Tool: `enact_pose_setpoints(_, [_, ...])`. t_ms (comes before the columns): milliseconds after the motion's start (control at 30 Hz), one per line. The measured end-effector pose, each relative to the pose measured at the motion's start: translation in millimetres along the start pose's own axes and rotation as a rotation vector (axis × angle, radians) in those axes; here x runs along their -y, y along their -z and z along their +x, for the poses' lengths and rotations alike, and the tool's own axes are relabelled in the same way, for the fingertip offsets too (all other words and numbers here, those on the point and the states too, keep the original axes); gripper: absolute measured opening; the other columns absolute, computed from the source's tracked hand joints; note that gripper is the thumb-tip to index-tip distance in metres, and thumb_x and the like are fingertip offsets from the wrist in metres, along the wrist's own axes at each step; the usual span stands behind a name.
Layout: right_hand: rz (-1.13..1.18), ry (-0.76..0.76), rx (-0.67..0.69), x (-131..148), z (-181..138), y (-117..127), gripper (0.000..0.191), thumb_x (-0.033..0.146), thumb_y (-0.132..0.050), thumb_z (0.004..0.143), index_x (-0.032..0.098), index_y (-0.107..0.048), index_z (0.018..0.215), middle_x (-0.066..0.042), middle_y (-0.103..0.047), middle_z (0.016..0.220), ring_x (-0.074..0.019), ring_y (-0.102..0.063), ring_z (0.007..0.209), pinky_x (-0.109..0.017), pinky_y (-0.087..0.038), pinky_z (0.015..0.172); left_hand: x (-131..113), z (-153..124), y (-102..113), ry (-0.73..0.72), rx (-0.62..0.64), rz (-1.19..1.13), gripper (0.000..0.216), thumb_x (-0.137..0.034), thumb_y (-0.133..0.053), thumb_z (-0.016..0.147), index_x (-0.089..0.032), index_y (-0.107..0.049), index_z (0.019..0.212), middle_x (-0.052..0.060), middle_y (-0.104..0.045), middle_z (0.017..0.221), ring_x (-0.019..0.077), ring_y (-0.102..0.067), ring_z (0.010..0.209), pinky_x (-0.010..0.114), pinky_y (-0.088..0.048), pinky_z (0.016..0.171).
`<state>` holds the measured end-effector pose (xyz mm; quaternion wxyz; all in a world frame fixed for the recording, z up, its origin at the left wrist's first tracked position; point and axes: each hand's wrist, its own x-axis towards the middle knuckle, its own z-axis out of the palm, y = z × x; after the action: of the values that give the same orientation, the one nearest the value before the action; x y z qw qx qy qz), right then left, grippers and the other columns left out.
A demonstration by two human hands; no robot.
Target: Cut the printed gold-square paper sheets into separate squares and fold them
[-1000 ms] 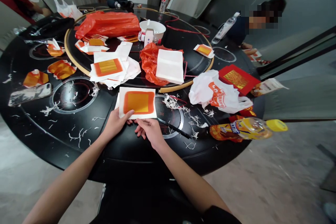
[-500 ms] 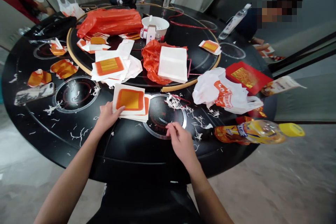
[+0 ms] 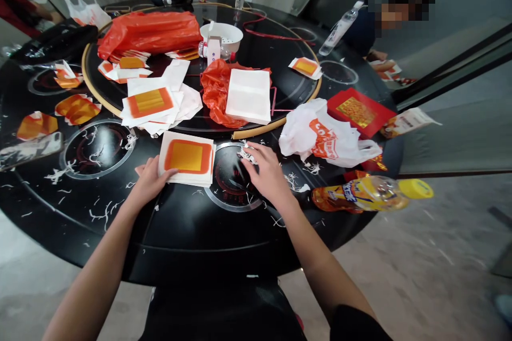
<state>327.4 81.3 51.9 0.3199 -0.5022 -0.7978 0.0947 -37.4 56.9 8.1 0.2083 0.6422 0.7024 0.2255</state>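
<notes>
A round black table (image 3: 172, 248) fills the room's middle, with a pale stone floor (image 3: 400, 256) around it and chairs beyond. Near the table's front edge, a stack of white paper squares (image 3: 186, 159) lies with an orange-and-gold printed square on top. The left hand (image 3: 150, 181) rests palm down at the stack's left side, its fingers lying flat across the lower left corner, not clenched. The right hand (image 3: 266, 173) sits open just right of the stack and apart from it, fingers spread over a metal cooktop ring (image 3: 234, 205) and touching white paper shreds (image 3: 247, 155).

Farther in, a wooden hoop (image 3: 276, 122) circles the table's centre, holding a red plastic bag (image 3: 150, 34), a white colander (image 3: 221, 37) and a pile of blank white paper (image 3: 248, 96). Toward the right edge lie a white plastic bag (image 3: 320, 136), a red box (image 3: 360, 112) and a juice bottle (image 3: 362, 194) on its side. Another person (image 3: 362, 32) sits past the table's far right edge.
</notes>
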Motion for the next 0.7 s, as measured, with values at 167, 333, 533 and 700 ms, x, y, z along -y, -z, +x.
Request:
enact_pose_setpoints(167, [0.026,0.021,-0.040,-20.2,61.3,-2.9,0.030,0.027,-0.061,0.106,0.024,-0.076,0.132,-0.010,-0.068,0.151,-0.0283,-0.061,0.142,-0.053,-0.046,0.125,1.8,-1.1,-2.0,-0.014,0.019,0.013,0.044,-0.062,-0.069,0.092,-0.020,-0.064,0.105,0.009,-0.060,0.096,0.0365,-0.058,0.108,0.061,-0.040,0.113])
enact_pose_setpoints(333, [-0.069,-0.016,0.109,-81.6,152.0,-4.4,0.043,0.019,-0.082,0.089,0.017,-0.078,0.132,-0.015,-0.067,0.152,-0.0333,-0.059,0.145,-0.051,-0.045,0.127,-0.6,-2.0,-6.5,-0.067,-0.062,0.011,0.069,-0.062,-0.077,0.089,-0.020,-0.053,0.139,0.014,-0.064,0.124,0.0380,-0.058,0.120,0.062,-0.037,0.115])
enact_pose_setpoints(533, [-0.185,-0.003,0.361,-108.1,195.6,-2.6,0.038,0.033,-0.093,0.079,0.026,-0.086,0.115,-0.007,-0.081,0.128,-0.0367,-0.074,0.123,-0.048,-0.056,0.112,-6.5,-6.4,-6.3,-0.157,-0.228,0.070,0.086,-0.056,-0.074,0.095,-0.028,-0.031,0.164,0.018,-0.045,0.157,0.0407,-0.051,0.132,0.061,-0.039,0.112])
enact_pose_setpoints(700, [-0.178,0.040,0.391,-114.2,197.0,1.6,0.034,0.030,-0.089,0.082,0.026,-0.087,0.116,-0.005,-0.080,0.132,-0.0359,-0.073,0.127,-0.044,-0.055,0.112,-8.6,-9.6,-2.3,-0.201,-0.241,0.072,0.076,-0.057,-0.073,0.098,-0.031,-0.039,0.160,0.016,-0.047,0.154,0.0402,-0.049,0.133,0.060,-0.038,0.114])
